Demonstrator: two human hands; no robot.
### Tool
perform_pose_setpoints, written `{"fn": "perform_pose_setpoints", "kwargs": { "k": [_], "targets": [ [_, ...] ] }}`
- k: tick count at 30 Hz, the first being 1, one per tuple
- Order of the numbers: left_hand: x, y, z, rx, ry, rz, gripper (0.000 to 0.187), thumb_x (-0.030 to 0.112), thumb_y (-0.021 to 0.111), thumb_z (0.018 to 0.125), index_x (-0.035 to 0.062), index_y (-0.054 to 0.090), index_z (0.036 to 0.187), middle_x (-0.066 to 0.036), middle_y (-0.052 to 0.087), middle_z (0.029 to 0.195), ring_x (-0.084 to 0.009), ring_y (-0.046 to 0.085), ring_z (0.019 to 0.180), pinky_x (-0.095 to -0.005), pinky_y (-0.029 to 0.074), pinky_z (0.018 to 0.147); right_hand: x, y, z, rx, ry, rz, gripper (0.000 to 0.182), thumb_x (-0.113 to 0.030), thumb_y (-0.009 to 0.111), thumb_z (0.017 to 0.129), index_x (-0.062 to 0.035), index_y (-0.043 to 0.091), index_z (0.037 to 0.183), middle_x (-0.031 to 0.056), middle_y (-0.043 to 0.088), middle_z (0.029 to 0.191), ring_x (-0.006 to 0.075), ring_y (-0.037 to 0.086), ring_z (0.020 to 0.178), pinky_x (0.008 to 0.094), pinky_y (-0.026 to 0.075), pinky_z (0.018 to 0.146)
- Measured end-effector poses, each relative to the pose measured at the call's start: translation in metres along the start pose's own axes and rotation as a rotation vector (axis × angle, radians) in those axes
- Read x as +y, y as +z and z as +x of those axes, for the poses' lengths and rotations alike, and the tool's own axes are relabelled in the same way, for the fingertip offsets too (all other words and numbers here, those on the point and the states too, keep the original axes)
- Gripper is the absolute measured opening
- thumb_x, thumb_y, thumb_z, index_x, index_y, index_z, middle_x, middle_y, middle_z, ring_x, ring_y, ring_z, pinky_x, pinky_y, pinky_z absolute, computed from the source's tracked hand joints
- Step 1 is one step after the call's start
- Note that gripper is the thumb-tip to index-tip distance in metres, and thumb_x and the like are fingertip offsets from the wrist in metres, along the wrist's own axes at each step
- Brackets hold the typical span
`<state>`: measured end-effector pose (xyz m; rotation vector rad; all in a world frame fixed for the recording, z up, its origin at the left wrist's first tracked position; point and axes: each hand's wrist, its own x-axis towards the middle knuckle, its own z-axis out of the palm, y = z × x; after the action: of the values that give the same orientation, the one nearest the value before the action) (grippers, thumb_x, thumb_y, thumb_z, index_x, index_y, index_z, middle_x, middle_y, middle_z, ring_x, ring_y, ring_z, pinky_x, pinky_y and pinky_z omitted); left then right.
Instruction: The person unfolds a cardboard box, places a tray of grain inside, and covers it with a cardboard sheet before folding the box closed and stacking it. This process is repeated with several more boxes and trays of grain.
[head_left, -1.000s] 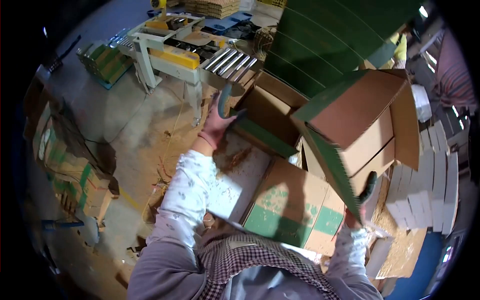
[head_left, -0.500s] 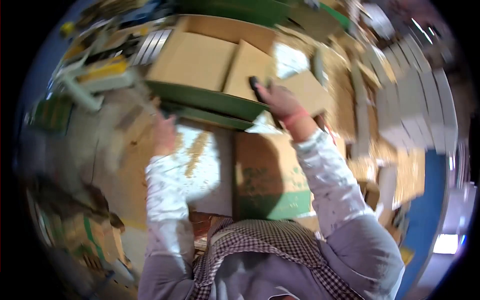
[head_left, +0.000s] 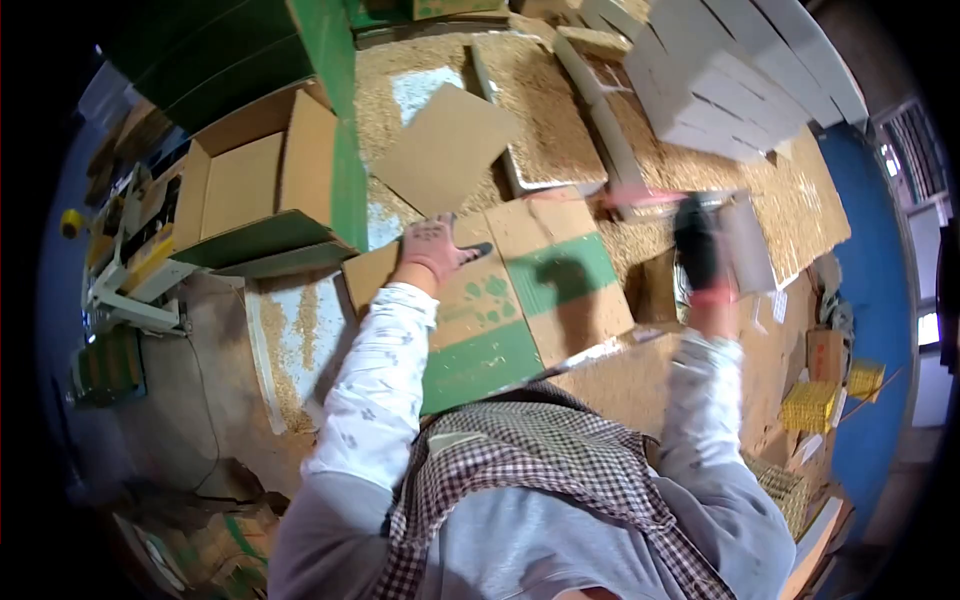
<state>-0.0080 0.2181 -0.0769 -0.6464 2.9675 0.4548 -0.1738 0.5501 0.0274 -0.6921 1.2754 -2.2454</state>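
Note:
My left hand (head_left: 436, 250), in a worn pink and dark glove, rests with fingers spread on the far left part of a brown and green cardboard box (head_left: 470, 330) in front of my body. My right hand (head_left: 702, 255), in a dark glove, is smeared by motion to the right of that box. It is beside a small white and brown piece (head_left: 745, 245); whether it holds anything cannot be made out. Beyond my left hand a loose square of cardboard (head_left: 445, 145) lies on the grain-like material.
An open carton (head_left: 240, 185) stands at the left beside a green stack (head_left: 230, 60). White-edged trays (head_left: 545, 110) of brown material lie ahead. White boxes (head_left: 730, 80) are stacked at upper right, and yellow baskets (head_left: 810, 408) sit at right.
The view has turned right. My left hand has left the area by the open carton and now lies on the closed box. My right hand has moved off the open carton to the right.

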Motion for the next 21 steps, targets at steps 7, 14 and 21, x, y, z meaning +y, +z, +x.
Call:
{"fn": "perform_pose_setpoints", "kwargs": {
  "k": [7, 14, 21],
  "targets": [
    [-0.007, 0.011, -0.012, -0.284, 0.07, 0.031, 0.079, 0.052, 0.066, 0.068, 0.0068, 0.041, 0.128, -0.014, 0.05, 0.123, -0.0284, 0.049, 0.112, -0.0364, 0.038, 0.094, -0.289, -0.12, -0.337, 1.145, -0.737, -1.447, 0.041, -0.013, 0.034, 0.093, -0.0026, 0.032, 0.133, 0.0132, 0.038, 0.135, 0.0257, 0.038, 0.123, 0.0421, 0.029, 0.103],
    [0.03, -0.084, -0.063, 0.23, 0.238, -0.108, 0.055, 0.039, 0.072, 0.064, 0.0171, 0.057, 0.112, -0.011, 0.056, 0.112, -0.0285, 0.051, 0.103, -0.0378, 0.038, 0.089, -0.181, -0.17, -0.451, -0.413, 2.168, -1.98, 0.038, -0.017, 0.044, 0.088, -0.0077, 0.044, 0.125, 0.0154, 0.05, 0.123, 0.0276, 0.054, 0.104, 0.044, 0.043, 0.081],
    [0.101, -0.15, -0.126, 0.556, 0.372, 0.329, 0.059, 0.031, 0.07, 0.065, 0.0148, 0.047, 0.118, -0.006, 0.046, 0.118, -0.0239, 0.041, 0.112, -0.0456, 0.027, 0.097, -0.088, 0.122, -0.078, 0.097, -0.814, -2.076, 0.068, -0.038, 0.064, 0.074, 0.0015, 0.041, 0.124, 0.0205, 0.05, 0.118, 0.0326, 0.049, 0.108, 0.0372, 0.04, 0.091]
  ]
}}
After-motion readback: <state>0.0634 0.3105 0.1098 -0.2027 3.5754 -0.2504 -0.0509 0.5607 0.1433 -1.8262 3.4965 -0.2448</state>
